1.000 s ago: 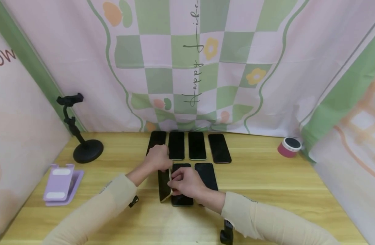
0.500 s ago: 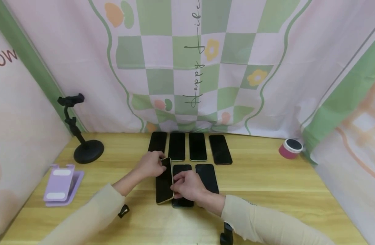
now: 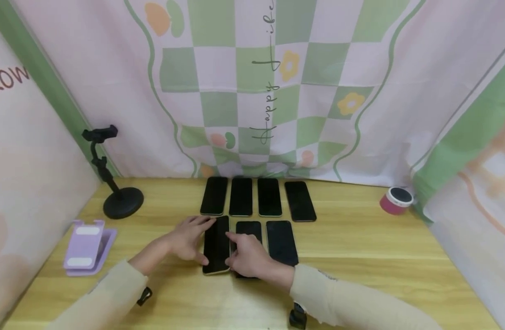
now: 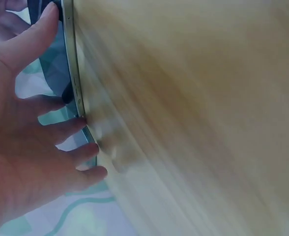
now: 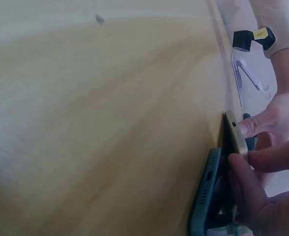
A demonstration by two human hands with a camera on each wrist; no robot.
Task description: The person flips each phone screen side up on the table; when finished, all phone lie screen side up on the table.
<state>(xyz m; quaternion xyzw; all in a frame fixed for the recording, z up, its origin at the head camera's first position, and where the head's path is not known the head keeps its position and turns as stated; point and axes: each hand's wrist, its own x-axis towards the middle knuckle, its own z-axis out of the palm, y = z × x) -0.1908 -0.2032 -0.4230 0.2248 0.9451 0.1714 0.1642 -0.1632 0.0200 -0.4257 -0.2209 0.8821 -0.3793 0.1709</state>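
Between my hands in the head view is a black-screened smartphone with a gold edge. Its right side looks slightly tilted up in the right wrist view, where my right hand pinches that edge between thumb and a finger. My left hand spreads along the opposite edge; its thumb and fingertips touch the phone, fingers mostly straight in the left wrist view. Under my right hand lies a second phone, partly hidden. A third phone lies to its right.
Behind them, several dark phones lie in a row near the curtain. At left stand a black phone stand and a lilac folding holder. A pink-and-white jar sits at the right back of the wooden table.
The gold-edged phone has gone from steeply tilted to nearly flat, shifting slightly left. My left hand moved from its top end down to its left edge; my right hand stayed at the right edge.
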